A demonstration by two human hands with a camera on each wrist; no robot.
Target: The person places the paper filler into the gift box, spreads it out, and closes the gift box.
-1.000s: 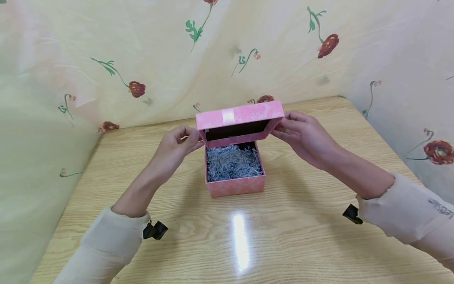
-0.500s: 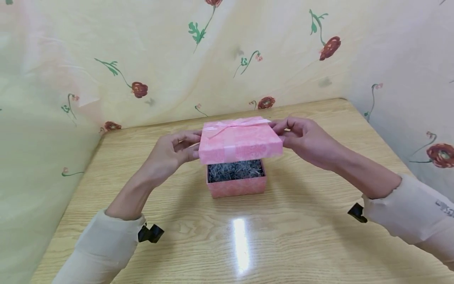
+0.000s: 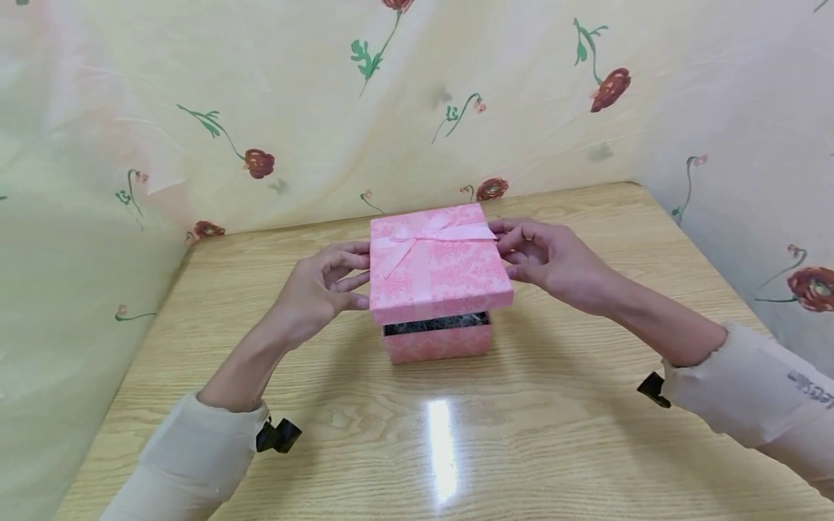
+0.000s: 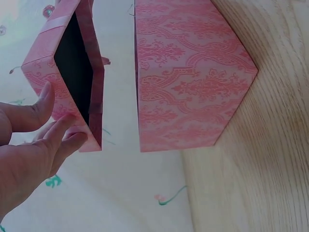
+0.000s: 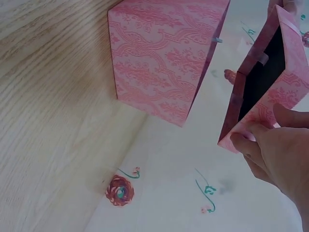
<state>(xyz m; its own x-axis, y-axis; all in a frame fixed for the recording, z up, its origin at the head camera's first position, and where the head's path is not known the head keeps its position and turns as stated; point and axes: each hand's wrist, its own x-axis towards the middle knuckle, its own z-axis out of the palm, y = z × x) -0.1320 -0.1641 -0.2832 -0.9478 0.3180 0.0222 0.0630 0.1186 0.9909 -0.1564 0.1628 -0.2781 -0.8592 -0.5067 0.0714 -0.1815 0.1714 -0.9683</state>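
Observation:
A pink patterned box lid (image 3: 449,271) with a ribbon bow on top is held above the pink box (image 3: 441,344), separated from it by a gap in both wrist views. My left hand (image 3: 313,289) grips the lid's left side, thumb near the front corner. On the opposite side, my right hand (image 3: 554,260) pinches the lid with thumb and fingers. The lid's dark inside (image 4: 75,67) shows in the left wrist view. Dark-looking paper shred (image 3: 433,323) shows in a narrow strip at the box's front; the lid hides the rest.
The box stands on a light wood-grain table (image 3: 365,441) with a bright light reflection in front of it. A cloth with printed flowers (image 3: 313,108) hangs behind and at both sides. Small black devices sit at both sleeve cuffs (image 3: 228,434).
The lid has come down and forward from a raised backward tilt, so its top and bow now face up. It covers most of the shred; both hands moved with it.

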